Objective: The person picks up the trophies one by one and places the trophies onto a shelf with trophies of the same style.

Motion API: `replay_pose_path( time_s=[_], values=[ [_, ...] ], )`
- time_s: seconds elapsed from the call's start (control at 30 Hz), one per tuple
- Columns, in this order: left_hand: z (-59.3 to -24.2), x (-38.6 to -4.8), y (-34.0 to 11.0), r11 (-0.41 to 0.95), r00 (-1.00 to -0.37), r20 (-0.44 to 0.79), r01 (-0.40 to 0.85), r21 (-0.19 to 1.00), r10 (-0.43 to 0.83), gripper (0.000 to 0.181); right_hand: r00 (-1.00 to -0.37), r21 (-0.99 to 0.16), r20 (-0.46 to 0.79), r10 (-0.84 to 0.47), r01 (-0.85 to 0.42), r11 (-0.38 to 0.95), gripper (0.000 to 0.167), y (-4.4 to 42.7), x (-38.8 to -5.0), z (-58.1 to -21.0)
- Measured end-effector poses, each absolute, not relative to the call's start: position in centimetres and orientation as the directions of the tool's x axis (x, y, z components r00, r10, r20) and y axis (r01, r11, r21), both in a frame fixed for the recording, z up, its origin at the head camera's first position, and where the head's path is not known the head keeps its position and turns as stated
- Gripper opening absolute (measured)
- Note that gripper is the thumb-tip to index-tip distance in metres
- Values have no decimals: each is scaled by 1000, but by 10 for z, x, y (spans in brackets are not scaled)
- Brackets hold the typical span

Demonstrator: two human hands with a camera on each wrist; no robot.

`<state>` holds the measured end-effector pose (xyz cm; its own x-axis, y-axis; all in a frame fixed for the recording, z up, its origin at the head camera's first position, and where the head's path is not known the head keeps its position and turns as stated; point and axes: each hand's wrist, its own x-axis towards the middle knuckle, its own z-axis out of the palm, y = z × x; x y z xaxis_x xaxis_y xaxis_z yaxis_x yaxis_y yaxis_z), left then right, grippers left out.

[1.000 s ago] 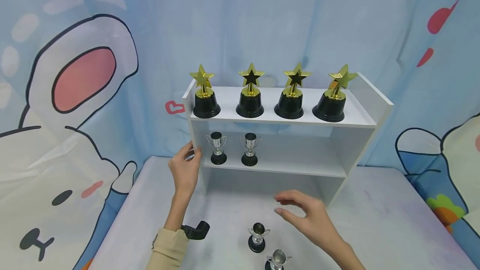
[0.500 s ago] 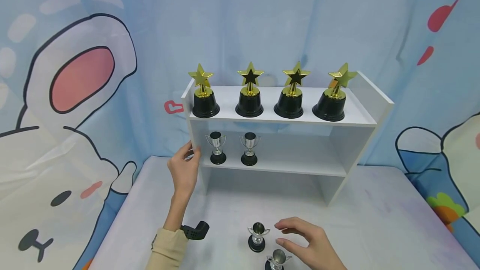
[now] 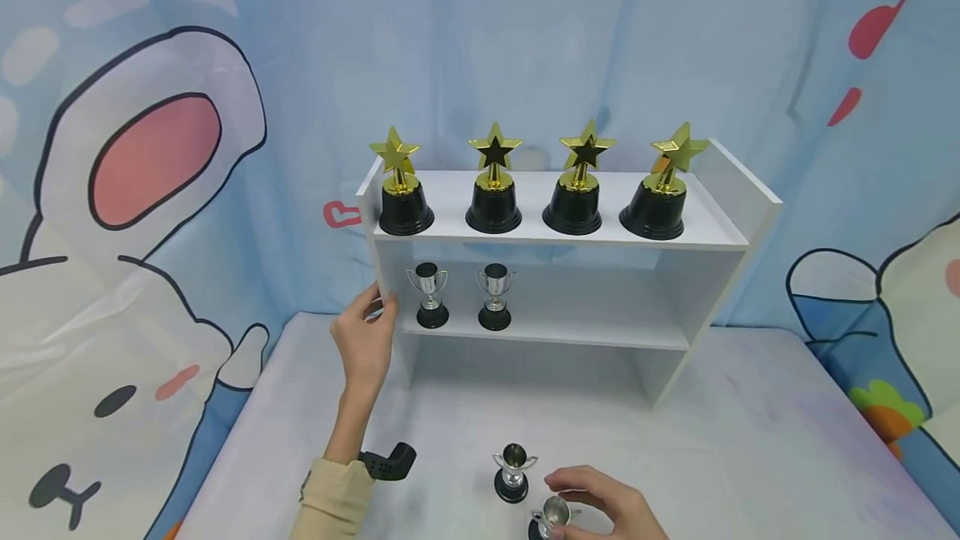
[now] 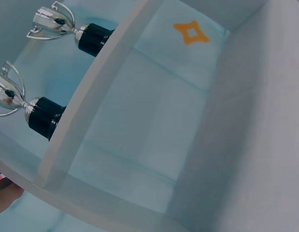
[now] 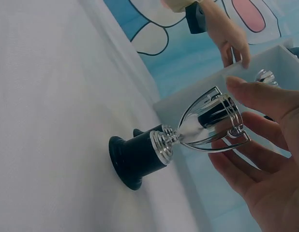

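- At left, the person's left hand (image 3: pixel 365 348) pinches the front edge of a white, flat-panelled shelf unit (image 3: pixel 570 333) by its left side wall, thumb in front and fingers behind.
- On the unit's middle board, toward its left, stand two small silver, two-handled trophy cups with round black bases (image 3: pixel 496 280), upright and apart. Above them, four gold star trophies on black bases (image 3: pixel 494 205) line the top board.
- Below and in front of the unit, on the white cloth-covered desk (image 3: pixel 720 457), a matching silver cup with a black base (image 3: pixel 512 473) stands upright, untouched.
- Just beside it, nearer the person, is the front silver cup with looped handles and a black base (image 5: pixel 161 145), apparently standing on the desk.
- It is probably light and stiff, with a slick, shiny skin; the thin handles look the likeliest part to bend or snap. A gentle hold around the bowl or narrow stem, between the handles, should suit it, leaving the base free.
- At right, the person's right hand (image 3: pixel 607 500) curves loosely around this bowl, not closed on it; whether any fingertip touches cannot be told.
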<state>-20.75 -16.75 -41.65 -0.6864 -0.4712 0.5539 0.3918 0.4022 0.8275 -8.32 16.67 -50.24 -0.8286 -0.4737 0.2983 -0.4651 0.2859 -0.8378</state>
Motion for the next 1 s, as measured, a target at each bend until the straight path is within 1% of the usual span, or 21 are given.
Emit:
replay_pose_path(
  time_s=[0.13,0.23,0.43,0.63,1.0],
  values=[
    [-417,-207,-168,399,-689,549,388,831,-472,29,-853,-856,206,-480,-394,333,39,167,-81,-502],
    [-417,-207,-167,395,-690,545,387,834,-475,29,-858,-865,150,-490,-355,356,39,167,-79,-502],
    [-417,-207,-167,394,-688,545,387,834,-479,29,-843,-881,166,-512,-359,307,36,168,-79,-509],
    [-416,-207,-167,409,-677,563,398,821,-474,29,-854,-891,169,-493,-347,295,35,167,-78,-513],
    [-418,-207,-167,422,-677,566,392,818,-470,29,-872,-906,105,-478,-282,315,39,166,-77,-512]
  ],
)
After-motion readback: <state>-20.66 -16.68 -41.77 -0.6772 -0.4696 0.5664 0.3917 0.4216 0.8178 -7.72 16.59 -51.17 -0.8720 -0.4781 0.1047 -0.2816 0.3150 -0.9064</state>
